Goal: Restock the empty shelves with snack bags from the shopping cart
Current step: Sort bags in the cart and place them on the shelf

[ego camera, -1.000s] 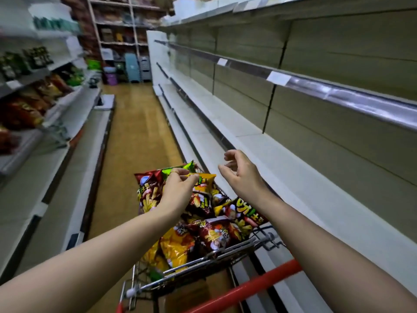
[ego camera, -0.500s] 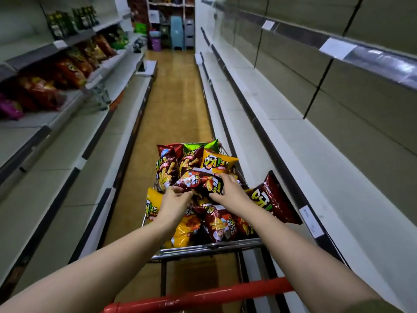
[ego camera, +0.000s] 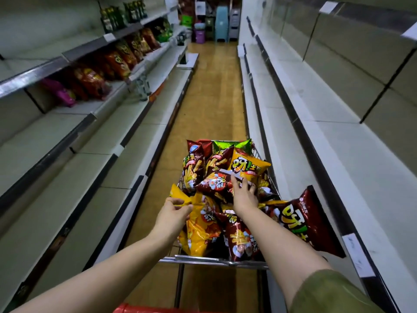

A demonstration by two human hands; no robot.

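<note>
The wire shopping cart (ego camera: 212, 260) stands in the aisle, heaped with red, yellow and green snack bags. My left hand (ego camera: 172, 214) pinches the upper corner of a yellow snack bag (ego camera: 198, 231) at the cart's left side. My right hand (ego camera: 244, 196) lies with spread fingers on the middle of the pile, thumb on a red snack bag (ego camera: 214, 182) and fingertips by another yellow bag (ego camera: 247, 167). A dark red bag (ego camera: 303, 222) hangs over the cart's right rim against the shelf edge.
Bare white shelves (ego camera: 338, 159) run along the right, close to the cart. On the left, the upper shelf (ego camera: 101, 73) holds rows of snack bags; the lower left shelves (ego camera: 67, 177) are bare. The cart's red handle (ego camera: 144, 309) is at the bottom edge. Bins stand at the aisle's far end.
Both hands dropped from beside the shelf into the cart. My left hand let go of the red bag and shifted left onto the yellow bag's corner; my right hand reached further over the pile.
</note>
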